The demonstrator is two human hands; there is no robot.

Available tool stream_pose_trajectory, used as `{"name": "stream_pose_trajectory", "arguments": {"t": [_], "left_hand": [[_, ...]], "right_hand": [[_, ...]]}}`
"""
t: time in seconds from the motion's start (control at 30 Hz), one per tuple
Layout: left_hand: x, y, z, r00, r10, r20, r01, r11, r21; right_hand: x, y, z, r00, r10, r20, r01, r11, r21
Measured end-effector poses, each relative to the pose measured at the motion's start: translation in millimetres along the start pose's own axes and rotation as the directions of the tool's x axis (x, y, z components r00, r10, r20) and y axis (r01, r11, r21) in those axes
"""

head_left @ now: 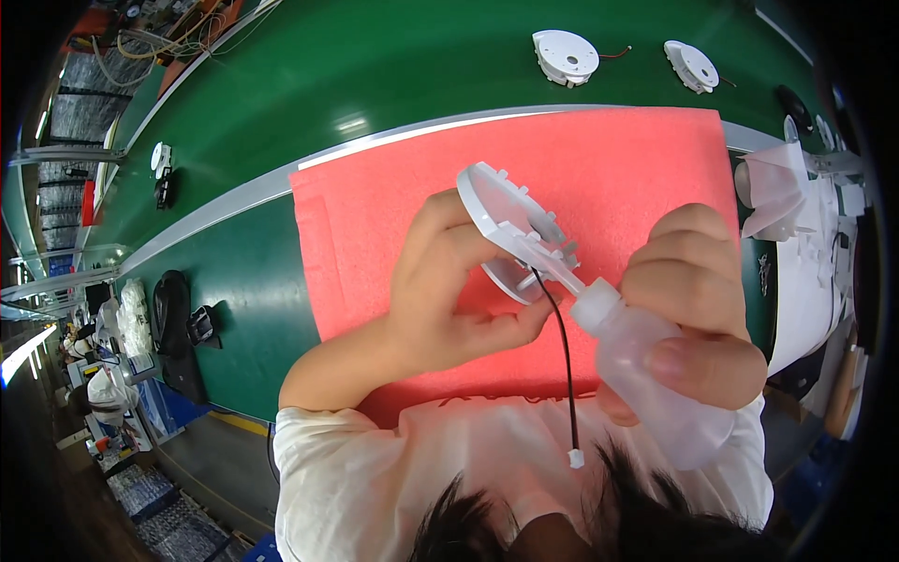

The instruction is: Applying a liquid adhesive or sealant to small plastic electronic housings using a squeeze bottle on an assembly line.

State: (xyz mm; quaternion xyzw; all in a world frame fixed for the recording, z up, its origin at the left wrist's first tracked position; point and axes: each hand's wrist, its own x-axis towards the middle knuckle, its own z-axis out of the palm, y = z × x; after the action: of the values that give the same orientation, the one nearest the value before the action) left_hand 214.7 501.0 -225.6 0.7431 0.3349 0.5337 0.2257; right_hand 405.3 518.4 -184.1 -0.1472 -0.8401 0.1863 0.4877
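My left hand (pixel 434 281) grips a white round plastic housing (pixel 501 208) by its edge, tilted up over the pink foam mat. A black cable (pixel 567 375) hangs down from the housing and ends in a small white connector (pixel 576 458). In my right hand (pixel 693 281) is a translucent squeeze bottle (pixel 655 389), its fingers wrapped round the body. The bottle's narrow nozzle (pixel 559 270) points up and left at the housing's inner side. Whether the tip touches the housing, I cannot tell.
Under my hands lies the pink foam mat (pixel 365 215). Beyond it, a green conveyor belt (pixel 421 75) carries two similar white housings (pixel 567 58) at the far right and a small white part (pixel 162 159) at the left. Crumpled white paper (pixel 775 192) sits at the right, and a black object (pixel 170 314) at the left.
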Motion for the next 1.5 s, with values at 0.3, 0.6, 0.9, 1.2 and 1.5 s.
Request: {"name": "stream_pose_trajectory", "arguments": {"t": [0.3, 0.6, 0.9, 1.2, 1.5], "left_hand": [[1.0, -0.3, -2.5, 0.998, 0.002, -0.060, -0.003, 1.000, -0.020], [-3.9, 5.4, -7.4, 0.953, -0.301, -0.027, 0.277, 0.907, -0.318], [-0.9, 1.9, -10.5, 0.932, -0.361, 0.019, 0.266, 0.652, -0.710], [-6.4, -4.3, -9.0, 0.840, -0.541, 0.046, 0.355, 0.482, -0.801], [-4.3, -3.2, -8.8, 0.601, -0.749, 0.278, 0.533, 0.118, -0.838]], "right_hand": [[-2.6, -0.7, 7.4, 0.997, -0.002, -0.081, -0.002, 0.999, -0.051], [-0.9, -5.3, 2.6, 1.000, -0.006, -0.028, 0.004, 0.997, -0.079], [-0.6, -4.8, 0.0, 0.999, -0.040, -0.003, 0.040, 0.997, -0.061], [-5.3, 1.6, 3.3, 0.995, -0.090, -0.036, 0.089, 0.996, -0.033], [-6.7, 7.0, 6.1, 0.978, -0.175, -0.110, 0.172, 0.984, -0.036]]}}
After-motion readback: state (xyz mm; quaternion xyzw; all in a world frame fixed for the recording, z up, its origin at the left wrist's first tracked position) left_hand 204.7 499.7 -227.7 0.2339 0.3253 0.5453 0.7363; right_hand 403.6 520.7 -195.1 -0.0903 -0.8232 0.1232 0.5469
